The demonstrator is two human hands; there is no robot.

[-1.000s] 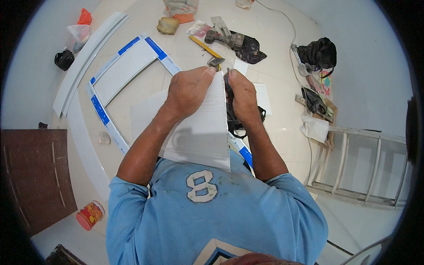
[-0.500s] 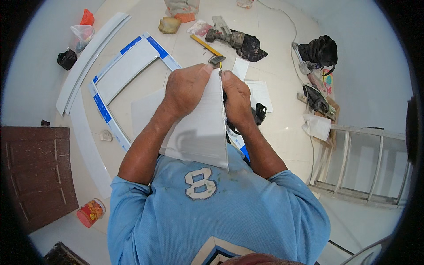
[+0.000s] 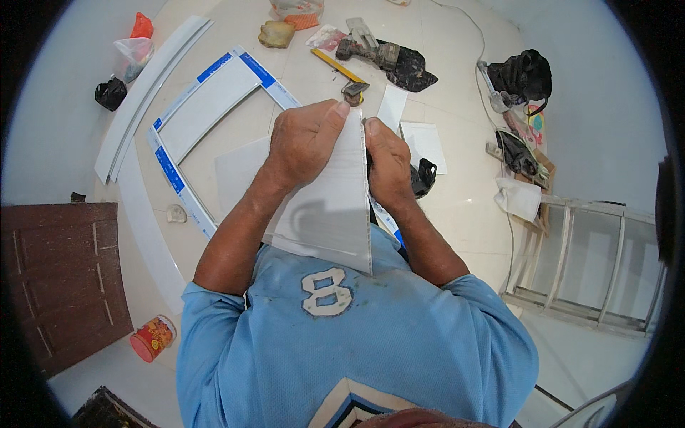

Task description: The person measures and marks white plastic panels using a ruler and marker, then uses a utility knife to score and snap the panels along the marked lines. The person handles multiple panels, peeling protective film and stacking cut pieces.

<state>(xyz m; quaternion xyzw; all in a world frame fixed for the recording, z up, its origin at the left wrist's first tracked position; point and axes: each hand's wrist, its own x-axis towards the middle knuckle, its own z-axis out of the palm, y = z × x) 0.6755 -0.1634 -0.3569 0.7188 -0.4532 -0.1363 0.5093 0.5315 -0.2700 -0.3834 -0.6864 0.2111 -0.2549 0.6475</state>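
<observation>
A white ribbed panel (image 3: 317,228) slants from my chest out over the floor, its near corner against my shirt. My left hand (image 3: 303,146) is closed on the panel's far end, with the thumb on its upper face. Against the panel's right edge is my right hand (image 3: 389,160), fingers curled and thumb beside that edge; whatever it grips is hidden. Just beyond the two hands lies a try square (image 3: 339,68) with a yellow blade and grey head. White offcuts (image 3: 424,146) lie on the floor to the right of my right hand.
A blue-and-white frame (image 3: 171,175) and long white strips (image 3: 146,107) lie at left. A cordless drill (image 3: 367,51) rests on a black bag at the far side. The right side has a metal ladder (image 3: 581,264), a black bag (image 3: 521,75) and a cable; a red tub (image 3: 153,339) stands near left.
The view has shifted slightly, so the floor items sit a little differently. Both hands keep nearly the same places at the panel's far end.
</observation>
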